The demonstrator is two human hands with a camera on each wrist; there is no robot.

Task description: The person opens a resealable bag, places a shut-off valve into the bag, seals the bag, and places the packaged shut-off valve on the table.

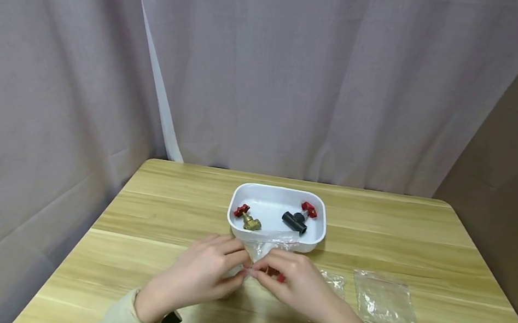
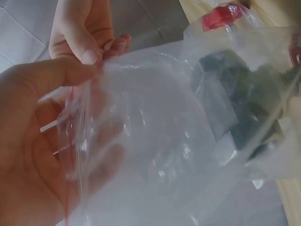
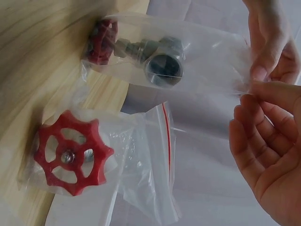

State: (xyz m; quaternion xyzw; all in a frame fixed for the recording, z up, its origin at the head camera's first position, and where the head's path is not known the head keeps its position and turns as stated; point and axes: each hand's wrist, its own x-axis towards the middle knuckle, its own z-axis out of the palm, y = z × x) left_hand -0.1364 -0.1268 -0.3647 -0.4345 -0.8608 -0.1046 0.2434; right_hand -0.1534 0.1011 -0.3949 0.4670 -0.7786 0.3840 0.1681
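Before the white tray [image 1: 273,244], my left hand [image 1: 207,264] and right hand [image 1: 299,280] meet, their fingertips pinching the top edge of a clear zip bag [image 3: 211,61]. Inside it is a dark metal valve [image 3: 162,66] with a red handwheel [image 3: 102,41], low in the bag near the wood. The left wrist view shows the left hand [image 2: 28,146] by the bag's red-striped zip, its thumb pinching the edge. A second clear bag [image 3: 146,155] stands beside the first, holding a part with a red handwheel [image 3: 70,153]; its red-striped top overlaps the tray's front in the head view.
In the tray lie a brass valve [image 1: 252,223] with a small red handle and a black valve [image 1: 294,222] with a red handle. A flat clear zip bag [image 1: 387,306] lies at the right, another clear bag [image 1: 334,282] beside the right hand. Curtains surround the wooden table [image 1: 159,197].
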